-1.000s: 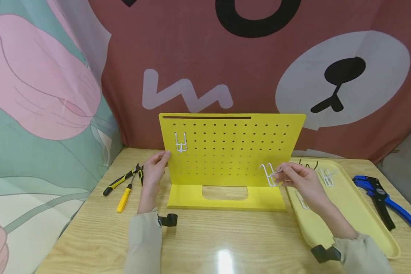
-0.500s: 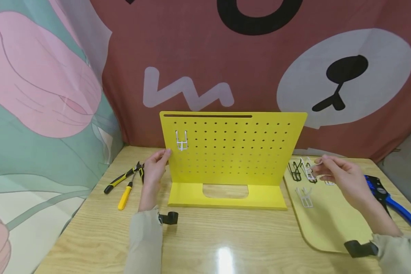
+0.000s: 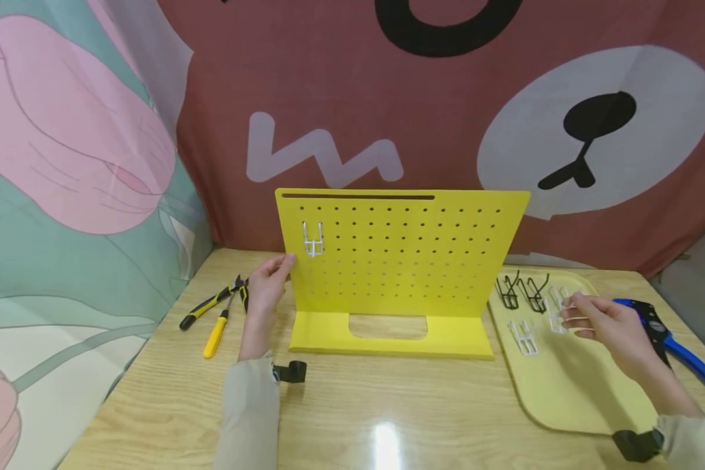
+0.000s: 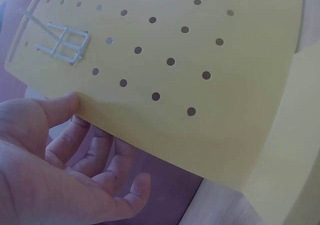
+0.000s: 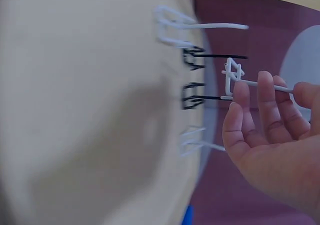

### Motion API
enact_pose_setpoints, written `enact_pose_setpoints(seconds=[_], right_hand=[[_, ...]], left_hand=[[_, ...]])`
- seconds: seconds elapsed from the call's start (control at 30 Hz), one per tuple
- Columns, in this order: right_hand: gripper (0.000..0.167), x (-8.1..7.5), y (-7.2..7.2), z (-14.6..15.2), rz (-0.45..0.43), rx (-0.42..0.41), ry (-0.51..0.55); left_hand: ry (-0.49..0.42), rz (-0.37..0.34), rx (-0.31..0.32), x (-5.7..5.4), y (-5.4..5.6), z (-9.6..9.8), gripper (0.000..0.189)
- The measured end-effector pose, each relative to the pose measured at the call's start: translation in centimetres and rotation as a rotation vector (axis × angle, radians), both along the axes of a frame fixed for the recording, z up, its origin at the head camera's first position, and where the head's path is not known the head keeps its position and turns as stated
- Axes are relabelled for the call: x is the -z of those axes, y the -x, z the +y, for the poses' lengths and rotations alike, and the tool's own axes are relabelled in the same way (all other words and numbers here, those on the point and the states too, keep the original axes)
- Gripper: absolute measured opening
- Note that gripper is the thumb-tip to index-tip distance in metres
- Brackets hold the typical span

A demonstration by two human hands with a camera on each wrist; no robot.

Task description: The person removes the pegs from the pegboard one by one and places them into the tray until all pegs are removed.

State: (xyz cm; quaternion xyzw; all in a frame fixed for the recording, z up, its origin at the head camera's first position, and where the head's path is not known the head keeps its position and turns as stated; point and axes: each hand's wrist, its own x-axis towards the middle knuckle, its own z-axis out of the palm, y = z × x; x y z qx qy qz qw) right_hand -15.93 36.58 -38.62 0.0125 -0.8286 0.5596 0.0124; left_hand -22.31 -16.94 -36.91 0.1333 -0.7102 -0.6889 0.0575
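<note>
My left hand (image 3: 264,287) grips the left edge of a yellow pegboard (image 3: 388,261), thumb on the front and fingers behind, as the left wrist view shows. A white wire hook (image 3: 314,247) hangs in holes near the board's upper left. Over the pale yellow tray (image 3: 570,391), my right hand (image 3: 611,329) pinches another white wire hook (image 5: 231,75) by its prong, between thumb and fingers. In the tray lie two black wire hooks (image 3: 508,294) and a white hook (image 3: 525,338). A further white hook (image 5: 192,142) lies at the tray's far side, largely overlapped in the head view.
Left of the board lie black-and-yellow pliers (image 3: 208,305) and a yellow-handled screwdriver (image 3: 214,338). Beyond the tray's right side is a blue-and-black hand tool (image 3: 687,359). A printed cloth (image 3: 341,85) hangs behind the wooden table (image 3: 341,405).
My right hand has moved with its white hook from the board's lower right corner rightwards over the tray, uncovering the hooks there. The left hand keeps its hold on the board.
</note>
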Motion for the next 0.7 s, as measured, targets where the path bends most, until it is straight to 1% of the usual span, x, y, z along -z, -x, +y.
enact_pose_setpoints(seconds=[0.13, 0.27, 0.4, 0.53, 0.7], right_hand=[[0.027, 1.3, -0.3, 0.2, -0.051, 0.016, -0.031], [0.031, 2.2, -0.5, 0.2, -0.078, 0.025, -0.059], [0.028, 2.9, -0.7, 0.3, -0.105, 0.035, -0.051], [0.025, 3.3, -0.9, 0.2, -0.129, 0.051, 0.005], [0.023, 3.4, -0.7, 0.1, -0.123, 0.059, 0.082]], left_hand=[[0.001, 0.001, 0.0, 0.0, 0.1, 0.1, 0.045], [0.003, -0.001, -0.001, 0.1, 0.1, 0.0, 0.045], [0.008, -0.007, 0.001, 0.2, 0.0, 0.0, 0.044], [0.014, -0.007, -0.001, 0.2, 0.0, 0.0, 0.042], [0.016, 0.001, -0.006, 0.0, 0.1, 0.2, 0.042]])
